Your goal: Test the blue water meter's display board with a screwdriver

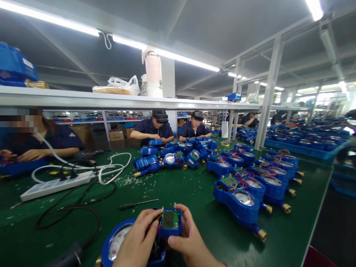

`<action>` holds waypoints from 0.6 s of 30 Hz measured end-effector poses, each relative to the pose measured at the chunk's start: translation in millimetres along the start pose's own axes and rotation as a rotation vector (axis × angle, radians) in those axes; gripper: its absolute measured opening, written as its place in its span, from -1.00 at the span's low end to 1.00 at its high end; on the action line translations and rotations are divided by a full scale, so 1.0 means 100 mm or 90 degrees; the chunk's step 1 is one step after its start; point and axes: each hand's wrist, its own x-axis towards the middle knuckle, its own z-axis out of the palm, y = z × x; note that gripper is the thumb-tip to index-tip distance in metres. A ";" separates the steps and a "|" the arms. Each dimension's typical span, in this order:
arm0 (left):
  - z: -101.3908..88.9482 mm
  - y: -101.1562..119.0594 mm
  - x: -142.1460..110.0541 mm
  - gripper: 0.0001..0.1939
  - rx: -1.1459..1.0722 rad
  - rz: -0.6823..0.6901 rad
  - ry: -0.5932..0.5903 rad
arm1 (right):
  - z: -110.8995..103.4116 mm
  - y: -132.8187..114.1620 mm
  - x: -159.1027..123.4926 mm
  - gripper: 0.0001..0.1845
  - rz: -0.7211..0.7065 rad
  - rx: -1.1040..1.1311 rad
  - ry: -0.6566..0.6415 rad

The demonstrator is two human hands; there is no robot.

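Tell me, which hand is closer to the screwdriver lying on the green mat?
Left. The left hand is just below the screwdriver, and the right hand is farther away, below and to its right.

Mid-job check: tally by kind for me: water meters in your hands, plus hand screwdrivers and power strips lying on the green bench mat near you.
Blue water meter in hands: 1
Hand screwdriver: 1
White power strip: 1
Total: 3
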 end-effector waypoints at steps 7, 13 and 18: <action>0.03 0.06 -0.01 -0.56 0.014 0.000 0.054 | -0.01 0.02 -0.02 0.04 0.027 0.004 0.014; 0.02 0.11 -0.02 -0.56 0.010 0.002 0.069 | 0.00 0.00 -0.03 0.02 0.032 0.003 0.010; 0.00 0.12 -0.02 -0.57 0.002 0.005 0.070 | 0.01 0.00 -0.03 0.01 0.028 0.009 0.004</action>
